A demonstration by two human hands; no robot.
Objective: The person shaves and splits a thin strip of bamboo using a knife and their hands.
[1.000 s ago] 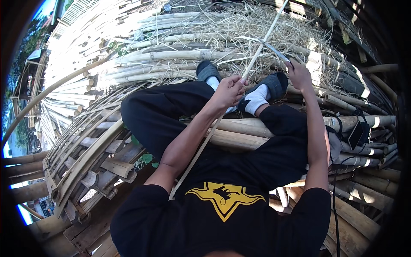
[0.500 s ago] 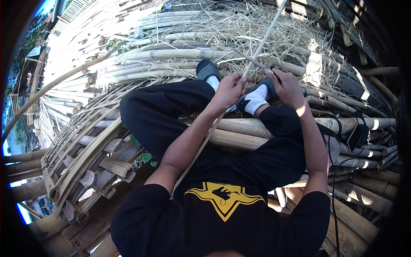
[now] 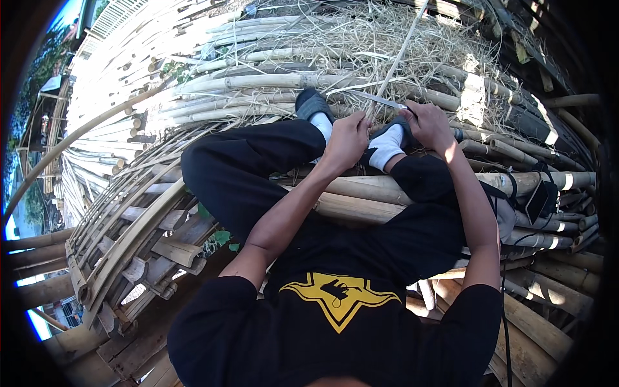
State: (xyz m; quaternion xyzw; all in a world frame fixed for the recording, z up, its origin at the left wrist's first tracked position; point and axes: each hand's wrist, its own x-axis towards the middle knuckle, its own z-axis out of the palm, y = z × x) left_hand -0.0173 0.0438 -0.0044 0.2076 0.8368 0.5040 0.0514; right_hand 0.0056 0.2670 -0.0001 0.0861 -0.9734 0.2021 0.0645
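My left hand is closed around a long, thin bamboo strip, which runs up and away from it over the far shavings. In my closed right hand is a knife with a dark handle and a narrow metal blade. The blade points left and crosses the strip just beyond my left fingers; whether its edge bites into the strip cannot be made out. My feet, in white socks and dark sandals, rest just below and beside the hands.
Pale shavings lie heaped over bamboo poles ahead. Split bamboo pieces are stacked at the left, beneath a long curved pole. More poles lie at the right, with a black-framed item and a dark cord.
My left hand has turned so its back faces up, and the strip's tail no longer shows along my forearm. The knife has swung flatter, now lying across the strip closer to my left fingers.
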